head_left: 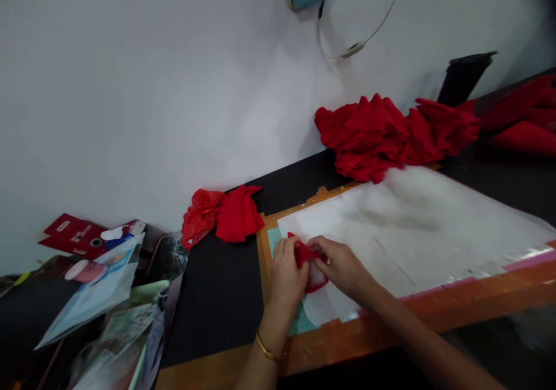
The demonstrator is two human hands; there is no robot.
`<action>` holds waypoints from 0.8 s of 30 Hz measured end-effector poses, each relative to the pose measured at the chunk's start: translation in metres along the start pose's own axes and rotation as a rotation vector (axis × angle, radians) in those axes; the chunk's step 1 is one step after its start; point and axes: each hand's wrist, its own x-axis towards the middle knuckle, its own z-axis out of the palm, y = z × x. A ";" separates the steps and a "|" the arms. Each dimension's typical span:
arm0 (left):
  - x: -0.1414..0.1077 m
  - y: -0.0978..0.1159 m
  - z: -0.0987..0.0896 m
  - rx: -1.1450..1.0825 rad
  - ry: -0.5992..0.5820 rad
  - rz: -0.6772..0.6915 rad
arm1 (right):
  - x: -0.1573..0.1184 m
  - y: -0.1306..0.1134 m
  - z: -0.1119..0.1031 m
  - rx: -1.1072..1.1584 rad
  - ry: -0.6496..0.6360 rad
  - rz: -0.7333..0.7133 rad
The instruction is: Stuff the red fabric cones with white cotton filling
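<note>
Between my two hands is a small piece of red fabric (316, 283) with a whitish patch on its near part. My left hand (287, 271), with a gold bangle at the wrist, closes on its left side. The fingertips of my right hand (341, 262) pinch its upper right edge. The fabric is held over the left end of a white sheet (417, 228) that covers the table. My fingers hide part of the fabric, so its full shape does not show.
A big heap of red fabric (369, 135) lies at the table's back, a smaller red stack (238, 216) beside a red plastic bag (202, 213) at left. A black bin (464, 80) stands behind. Left of the table are a red box (73, 236), papers and a pink cup (87, 271).
</note>
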 end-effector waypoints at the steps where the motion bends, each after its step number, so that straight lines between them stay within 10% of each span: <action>1: 0.000 -0.002 0.002 -0.017 0.001 0.001 | -0.001 0.001 0.001 0.006 0.009 0.013; 24: -0.018 -0.006 0.007 -0.123 0.112 -0.018 | -0.010 0.006 0.006 -0.064 0.040 -0.069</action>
